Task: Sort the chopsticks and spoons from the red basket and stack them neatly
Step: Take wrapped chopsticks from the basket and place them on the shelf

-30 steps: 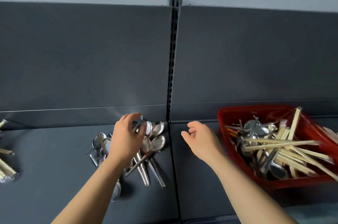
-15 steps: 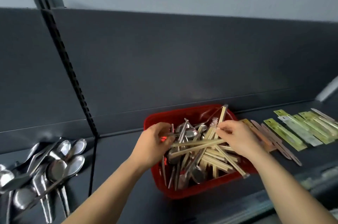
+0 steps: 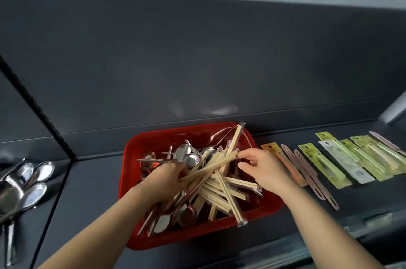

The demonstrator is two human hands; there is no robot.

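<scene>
Red plastic basket [image 3: 153,140] looks mostly full; shiny steel spoons [image 3: 33,191] lie piled left; our left hand [image 3: 167,180] and right hand [image 3: 261,169] grip one pale wooden chopstick pair [image 3: 208,166].

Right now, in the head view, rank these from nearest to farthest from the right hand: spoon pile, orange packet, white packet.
1. Orange packet, just right of the right hand.
2. White packet, farther right.
3. Spoon pile, far left.

Single head view, forward and down, close over red basket [image 3: 162,140]
</scene>
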